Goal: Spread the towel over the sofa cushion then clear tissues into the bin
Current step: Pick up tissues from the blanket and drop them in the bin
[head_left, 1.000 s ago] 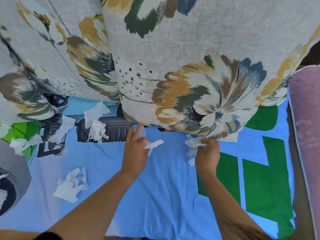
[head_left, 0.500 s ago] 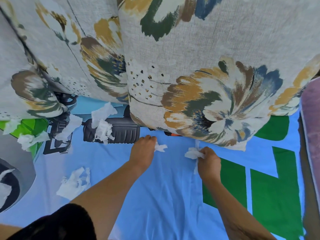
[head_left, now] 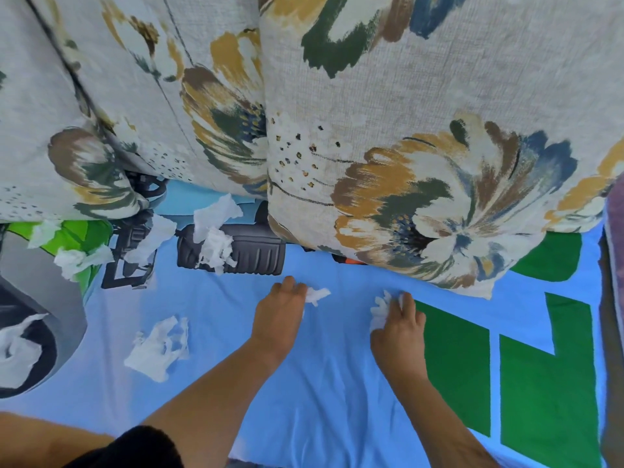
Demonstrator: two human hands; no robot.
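Hands: left hand (head_left: 278,319) pinches tissue scrap (head_left: 317,294) | right hand (head_left: 400,327) grips tissue wad (head_left: 380,312) | both on blue towel (head_left: 337,383)

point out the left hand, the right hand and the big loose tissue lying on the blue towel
left hand (head_left: 280,319): head view, back of the hand
right hand (head_left: 401,332): head view, back of the hand
big loose tissue (head_left: 157,349): head view, middle of the crumpled sheet

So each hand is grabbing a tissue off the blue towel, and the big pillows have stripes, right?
Not stripes: the head view shows flowers on the pillows. The left hand and right hand do each grip a tissue on the blue towel.
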